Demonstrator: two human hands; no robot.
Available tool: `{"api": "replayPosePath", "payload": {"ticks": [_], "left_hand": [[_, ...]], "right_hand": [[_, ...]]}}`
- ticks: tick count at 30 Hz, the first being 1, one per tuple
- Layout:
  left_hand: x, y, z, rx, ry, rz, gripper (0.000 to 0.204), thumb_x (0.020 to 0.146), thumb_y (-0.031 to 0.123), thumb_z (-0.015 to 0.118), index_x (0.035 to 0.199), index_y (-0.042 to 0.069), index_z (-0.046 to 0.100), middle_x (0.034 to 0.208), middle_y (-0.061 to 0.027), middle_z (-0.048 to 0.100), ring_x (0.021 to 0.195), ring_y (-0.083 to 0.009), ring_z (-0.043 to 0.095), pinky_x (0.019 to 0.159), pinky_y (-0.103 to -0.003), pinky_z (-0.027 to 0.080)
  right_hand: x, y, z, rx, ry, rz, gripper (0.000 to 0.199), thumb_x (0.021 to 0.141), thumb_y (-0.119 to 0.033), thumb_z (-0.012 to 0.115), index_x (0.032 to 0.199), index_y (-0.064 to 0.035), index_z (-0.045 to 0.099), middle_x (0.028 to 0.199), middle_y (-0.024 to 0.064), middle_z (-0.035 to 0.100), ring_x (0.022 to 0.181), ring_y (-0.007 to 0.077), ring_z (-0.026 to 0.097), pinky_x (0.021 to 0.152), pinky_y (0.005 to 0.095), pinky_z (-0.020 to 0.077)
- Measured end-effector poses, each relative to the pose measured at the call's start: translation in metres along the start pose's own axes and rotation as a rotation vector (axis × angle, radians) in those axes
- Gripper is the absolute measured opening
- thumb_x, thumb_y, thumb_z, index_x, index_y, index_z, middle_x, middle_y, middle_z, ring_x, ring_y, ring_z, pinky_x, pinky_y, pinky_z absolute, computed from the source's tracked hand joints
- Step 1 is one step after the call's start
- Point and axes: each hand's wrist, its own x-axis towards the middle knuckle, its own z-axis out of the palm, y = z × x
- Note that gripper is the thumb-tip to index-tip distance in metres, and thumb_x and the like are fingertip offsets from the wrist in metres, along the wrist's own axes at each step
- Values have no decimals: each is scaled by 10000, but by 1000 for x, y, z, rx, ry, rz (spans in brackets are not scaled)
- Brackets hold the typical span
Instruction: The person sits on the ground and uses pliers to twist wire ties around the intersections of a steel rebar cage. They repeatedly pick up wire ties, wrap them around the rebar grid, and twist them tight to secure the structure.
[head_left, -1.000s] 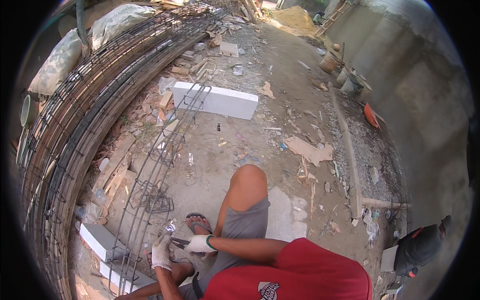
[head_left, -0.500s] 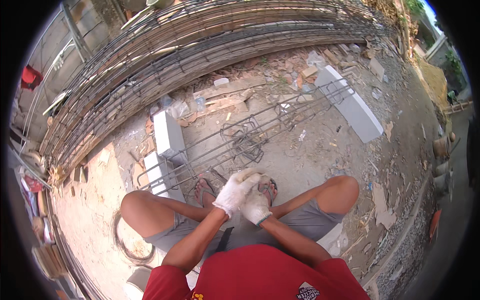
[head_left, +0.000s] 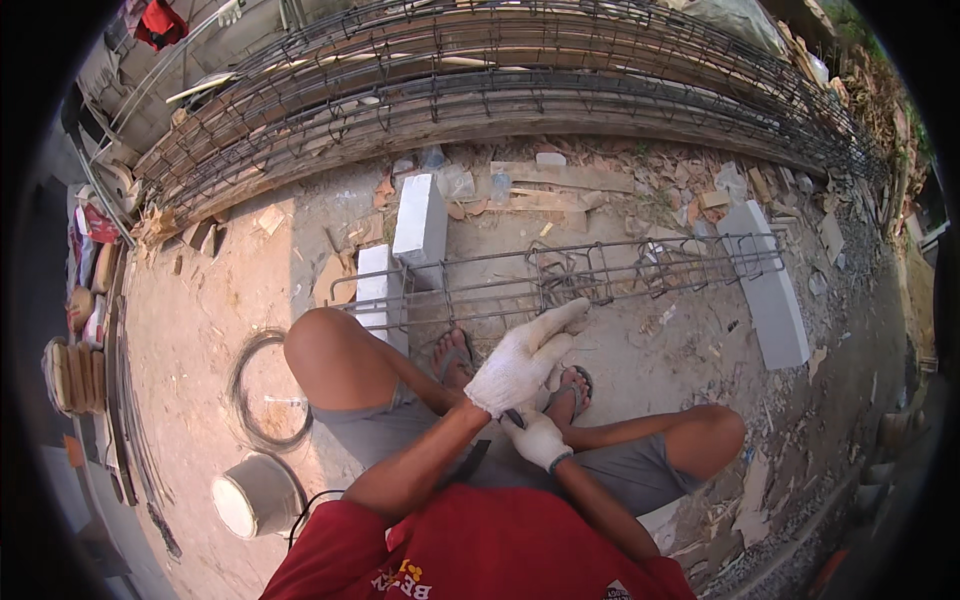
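Observation:
My left hand (head_left: 518,362), in a white knit glove, reaches forward with its fingers stretched out and apart. Its fingertips are close to the near bars of a long, narrow rebar cage (head_left: 620,270); whether they touch cannot be made out. Lower and closer to my body, my right hand (head_left: 537,440), gloved alike, is closed around a dark tool handle (head_left: 513,418); the rest of that tool is hidden. The cage lies crosswise in front of my feet, supported by pale blocks (head_left: 378,290) at its left end and a long pale block (head_left: 768,300) at its right.
Loose bent stirrups (head_left: 570,272) lie under the cage. Long stacked rebar cages (head_left: 480,90) and a timber plank (head_left: 300,165) run along the back. At left are a wire coil (head_left: 240,385) and a round bucket (head_left: 255,495). Wood scraps (head_left: 560,178) and rubble litter the ground.
My hands, together before, are now apart: the left has gone forward toward the cage, the right stays low with the tool handle. My view has turned, showing the bucket more fully.

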Motion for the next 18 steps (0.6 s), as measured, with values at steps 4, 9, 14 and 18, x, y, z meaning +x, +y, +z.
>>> {"api": "replayPosePath", "payload": {"ticks": [4,9,14,18], "left_hand": [[-3,77,-77,-139,374,266,665,1058,107,547,1671,69,291,1487,-230,604,625,-77,612,538,-210,490],[-33,99,-146,-186,566,349,752,1035,131,605,1675,18,227,1501,-300,558,673,-129,686,514,-216,504],[-48,65,-135,-393,518,256,757,1024,146,629,1654,-32,250,1508,-308,546,785,-262,751,567,-283,549],[-64,58,-120,-580,480,215,747,1013,135,647,1647,-18,284,1528,-271,544,840,-290,759,641,-321,580]], "right_hand": [[0,-4,-56,358,297,-27,383,966,-336,719,1235,-65,726,1034,161,769,955,299,736,883,400,560],[-5,-57,-140,745,615,-301,373,990,-97,726,1343,9,668,1148,76,750,952,129,704,839,299,572],[50,-66,-164,916,755,-300,323,1015,-83,708,1324,5,675,1082,56,738,834,122,691,744,308,598],[119,-36,-117,756,747,-218,291,985,-89,750,1259,-1,716,1019,49,753,845,124,697,737,291,579]]}}
